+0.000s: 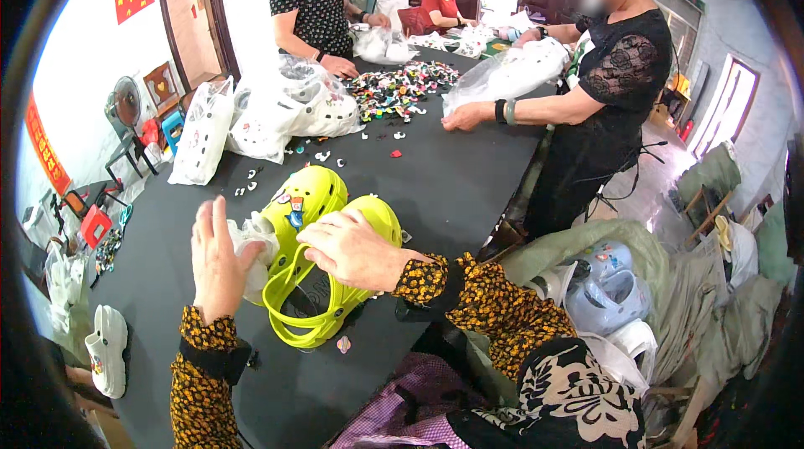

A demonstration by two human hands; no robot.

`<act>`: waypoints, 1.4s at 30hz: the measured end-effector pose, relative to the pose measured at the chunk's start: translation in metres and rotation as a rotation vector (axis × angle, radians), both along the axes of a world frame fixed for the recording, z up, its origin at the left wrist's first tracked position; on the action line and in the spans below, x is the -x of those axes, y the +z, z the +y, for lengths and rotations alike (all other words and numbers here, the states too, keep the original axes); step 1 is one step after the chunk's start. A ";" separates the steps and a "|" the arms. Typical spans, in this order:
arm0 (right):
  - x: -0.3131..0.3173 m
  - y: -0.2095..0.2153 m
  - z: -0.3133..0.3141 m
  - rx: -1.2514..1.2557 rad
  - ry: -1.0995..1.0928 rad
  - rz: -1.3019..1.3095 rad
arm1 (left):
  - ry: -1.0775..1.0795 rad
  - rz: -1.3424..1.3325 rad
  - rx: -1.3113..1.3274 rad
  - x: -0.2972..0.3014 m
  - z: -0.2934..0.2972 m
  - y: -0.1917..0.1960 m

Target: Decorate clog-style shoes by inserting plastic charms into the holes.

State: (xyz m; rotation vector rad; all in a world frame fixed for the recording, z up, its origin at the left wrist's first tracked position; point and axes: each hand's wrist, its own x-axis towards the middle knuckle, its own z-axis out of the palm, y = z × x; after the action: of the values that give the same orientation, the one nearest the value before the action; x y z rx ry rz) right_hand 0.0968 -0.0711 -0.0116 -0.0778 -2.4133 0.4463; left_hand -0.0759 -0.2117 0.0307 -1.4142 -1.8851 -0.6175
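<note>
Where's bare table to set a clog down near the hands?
Free: dark table right of the lime clogs, before the charm pile; also the near-left strip beside the left hand. Crowded: bagged white clogs and the charm pile at the far end.

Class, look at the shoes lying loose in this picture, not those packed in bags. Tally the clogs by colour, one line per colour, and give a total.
Lime-yellow clogs, on the black table under the right hand: 2
White clog, at the table's left edge: 1
Pale blue clogs, in the heap at right: 2
Total: 5
</note>
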 end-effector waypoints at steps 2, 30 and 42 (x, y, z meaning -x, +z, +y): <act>0.000 0.001 -0.001 -0.003 -0.002 0.002 | -0.077 -0.102 0.081 0.008 0.000 -0.009; -0.001 0.002 0.001 -0.056 -0.006 0.041 | -0.581 -0.483 0.442 0.019 0.025 -0.019; 0.018 0.045 -0.001 -0.152 0.101 -0.066 | -0.343 -0.316 0.104 0.000 -0.038 0.017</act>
State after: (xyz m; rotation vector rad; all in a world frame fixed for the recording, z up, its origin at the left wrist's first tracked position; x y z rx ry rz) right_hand 0.0793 -0.0718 0.0339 0.0980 -2.5158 0.3090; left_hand -0.0760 -0.2493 0.0476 -1.8157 -1.9478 -0.9682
